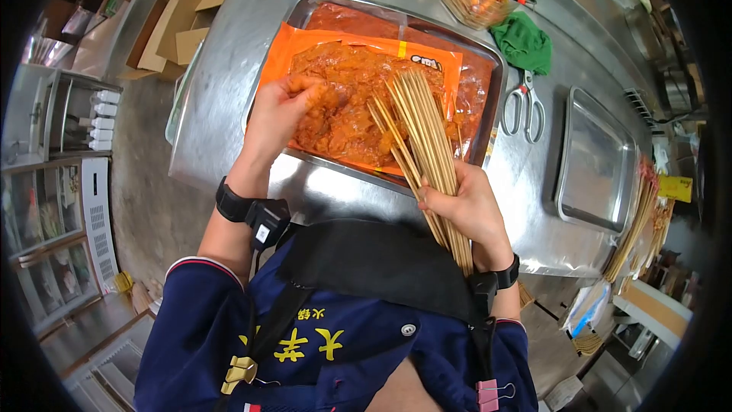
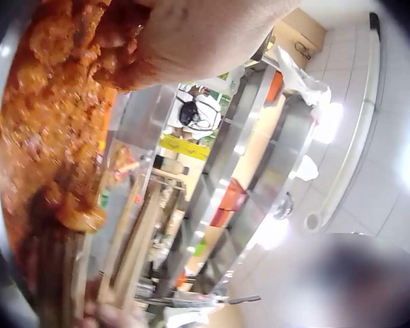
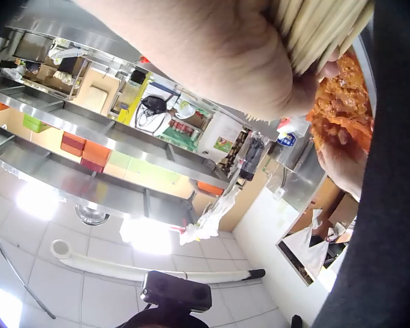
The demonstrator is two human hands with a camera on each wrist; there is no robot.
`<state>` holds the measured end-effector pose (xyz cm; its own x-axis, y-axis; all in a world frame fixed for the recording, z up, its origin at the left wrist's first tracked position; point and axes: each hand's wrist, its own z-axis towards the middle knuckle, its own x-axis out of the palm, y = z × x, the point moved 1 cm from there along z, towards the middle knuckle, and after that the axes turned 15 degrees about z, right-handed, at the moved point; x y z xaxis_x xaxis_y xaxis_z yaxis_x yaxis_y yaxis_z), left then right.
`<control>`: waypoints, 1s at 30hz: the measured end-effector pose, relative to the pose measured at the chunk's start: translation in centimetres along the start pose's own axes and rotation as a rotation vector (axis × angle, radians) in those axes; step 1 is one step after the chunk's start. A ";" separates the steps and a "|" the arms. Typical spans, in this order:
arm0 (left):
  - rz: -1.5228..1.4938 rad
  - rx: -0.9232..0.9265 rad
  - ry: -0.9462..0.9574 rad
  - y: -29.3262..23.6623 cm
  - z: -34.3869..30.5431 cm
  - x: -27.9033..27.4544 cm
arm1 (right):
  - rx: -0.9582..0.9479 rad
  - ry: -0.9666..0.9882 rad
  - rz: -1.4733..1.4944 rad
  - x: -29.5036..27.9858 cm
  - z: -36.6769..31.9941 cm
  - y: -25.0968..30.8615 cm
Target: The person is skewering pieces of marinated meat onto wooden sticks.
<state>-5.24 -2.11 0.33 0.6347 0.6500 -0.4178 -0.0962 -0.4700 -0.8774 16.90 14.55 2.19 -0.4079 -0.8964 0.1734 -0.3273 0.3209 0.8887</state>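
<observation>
A steel tray [image 1: 499, 99] holds orange-edged packaging [image 1: 274, 57] with red-orange sauced meat [image 1: 351, 69] on it. My left hand [image 1: 271, 122] is at the meat's left side, its sauce-coated fingertips pinching some of it; in the left wrist view the hand [image 2: 198, 34] hides its fingertips. Over the tray's front edge, my right hand [image 1: 469, 206] grips a thick bundle of wooden skewers [image 1: 423, 118]. A few skewers fan out to the left, and their tips lie over the meat. The right wrist view shows the hand [image 3: 212, 55] around the skewers [image 3: 321, 27].
Behind the tray stand a clear container [image 1: 476, 4] and a green cloth [image 1: 522, 42]. Scissors [image 1: 524, 111] lie right of the tray, then an empty steel tray [image 1: 598, 160]. More skewers [image 1: 637, 221] are at the far right. Cardboard boxes [image 1: 171, 30] stand at the back left.
</observation>
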 end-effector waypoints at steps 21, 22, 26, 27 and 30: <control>-0.464 0.183 0.199 -1.8 -0.5 3.1 | 0.050 0.052 0.048 0.1 0.0 0.6; -0.433 0.193 0.196 -1.9 -0.5 3.2 | 0.056 0.053 0.048 0.1 0.0 0.7; -0.509 0.158 0.221 -2.0 -0.5 3.4 | 0.060 0.059 0.105 0.1 -0.1 0.6; -0.600 0.125 0.249 -2.0 -0.6 3.5 | 0.057 0.061 0.099 0.1 -0.1 0.6; -0.767 0.047 0.330 -1.9 -0.8 3.7 | 0.056 0.061 0.085 0.1 -0.1 0.7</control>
<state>-2.10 0.68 0.64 0.7285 0.5676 0.3835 0.4266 0.0621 -0.9023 16.73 14.63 2.85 -0.3839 -0.8817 0.2742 -0.3416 0.4115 0.8449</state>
